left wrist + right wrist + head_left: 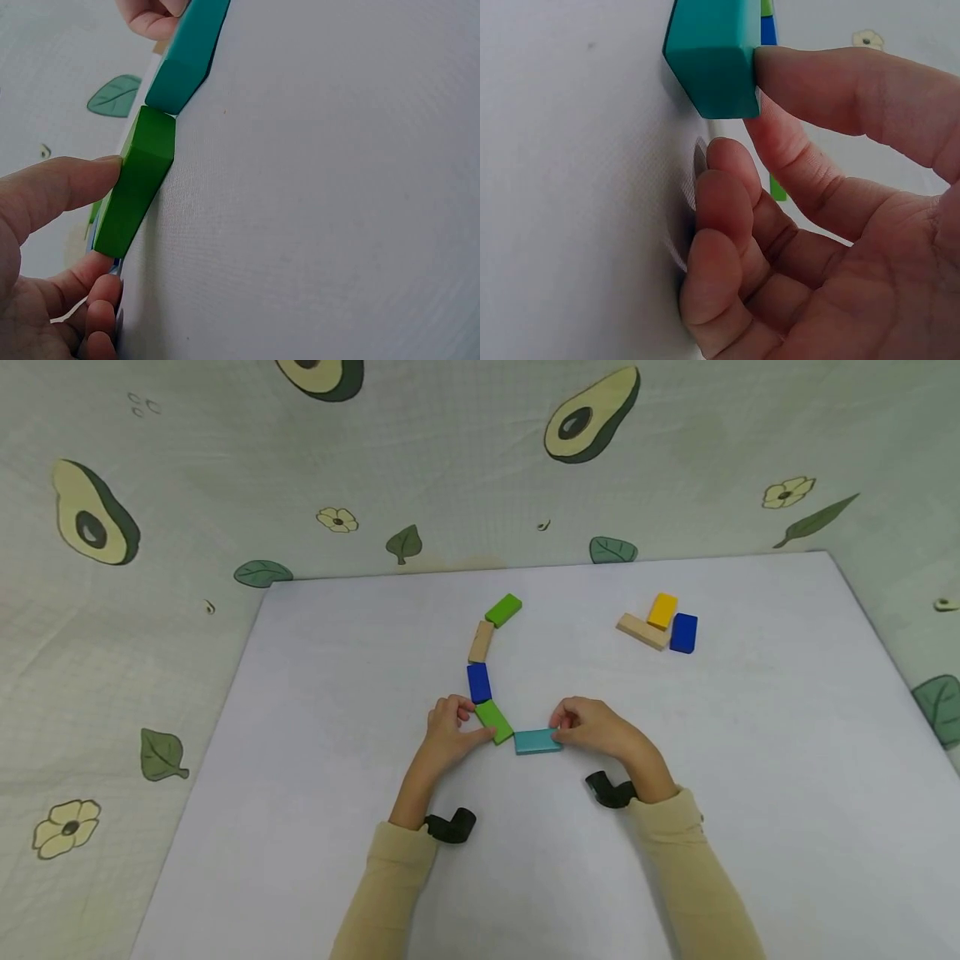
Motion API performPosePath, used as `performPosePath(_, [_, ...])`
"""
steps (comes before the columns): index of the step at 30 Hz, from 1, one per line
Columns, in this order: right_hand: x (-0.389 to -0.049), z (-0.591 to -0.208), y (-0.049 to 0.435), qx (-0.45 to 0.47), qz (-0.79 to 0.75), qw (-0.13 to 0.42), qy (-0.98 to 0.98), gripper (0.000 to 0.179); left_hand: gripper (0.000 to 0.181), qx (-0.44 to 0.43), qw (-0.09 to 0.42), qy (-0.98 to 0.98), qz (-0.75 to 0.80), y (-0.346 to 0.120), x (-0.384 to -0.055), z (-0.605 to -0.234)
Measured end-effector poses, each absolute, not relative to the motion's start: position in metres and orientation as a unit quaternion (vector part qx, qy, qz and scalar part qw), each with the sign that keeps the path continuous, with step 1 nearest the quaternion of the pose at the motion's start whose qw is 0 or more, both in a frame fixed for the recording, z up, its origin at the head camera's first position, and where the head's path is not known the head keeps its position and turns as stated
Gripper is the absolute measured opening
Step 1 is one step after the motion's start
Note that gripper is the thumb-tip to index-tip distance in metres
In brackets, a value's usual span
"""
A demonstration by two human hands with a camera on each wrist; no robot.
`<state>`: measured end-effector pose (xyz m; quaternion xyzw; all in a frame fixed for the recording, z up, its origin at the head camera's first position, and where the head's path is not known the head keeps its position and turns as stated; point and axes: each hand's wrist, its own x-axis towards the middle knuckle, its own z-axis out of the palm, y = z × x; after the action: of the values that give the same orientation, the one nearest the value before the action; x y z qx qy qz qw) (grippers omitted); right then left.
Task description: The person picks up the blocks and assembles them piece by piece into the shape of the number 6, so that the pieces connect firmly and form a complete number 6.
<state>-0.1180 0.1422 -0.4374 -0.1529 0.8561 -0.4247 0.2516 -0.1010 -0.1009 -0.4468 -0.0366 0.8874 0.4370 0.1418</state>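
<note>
My left hand (447, 739) pinches a green block (494, 722) by its two ends, thumb near the teal block and index finger by the blue one. With thumb and index finger, my right hand (596, 727) holds the right end of a teal block (535, 742); its other fingers curl beside the white surface. In the left wrist view, the corners of the teal block (176, 71) and the green block (139, 180) meet. A curved row runs on from the green block: a blue block (479, 682), a wooden block (481, 642) and another green block (503, 609).
Toward the back right lie a second wooden block (642, 632), a yellow block (662, 610) and another blue block (683, 633), close together. Cloth printed with avocados and leaves surrounds the white tabletop (337, 693). A black wrist device (452, 826) sits on each wrist.
</note>
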Motion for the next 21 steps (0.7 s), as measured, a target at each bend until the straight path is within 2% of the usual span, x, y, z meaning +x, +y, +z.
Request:
performPosePath(13, [-0.117,-0.435,0.143,-0.150,-0.422,0.252,0.858,0.011,0.044,-0.036,0.141,0.889,0.433,-0.101,-0.101,-0.448])
performPosePath(21, [-0.120,-0.438,0.153,-0.129,-0.420,0.247,0.864,0.021,0.045,-0.036,0.142,0.888,0.435,-0.101,-0.101,-0.448])
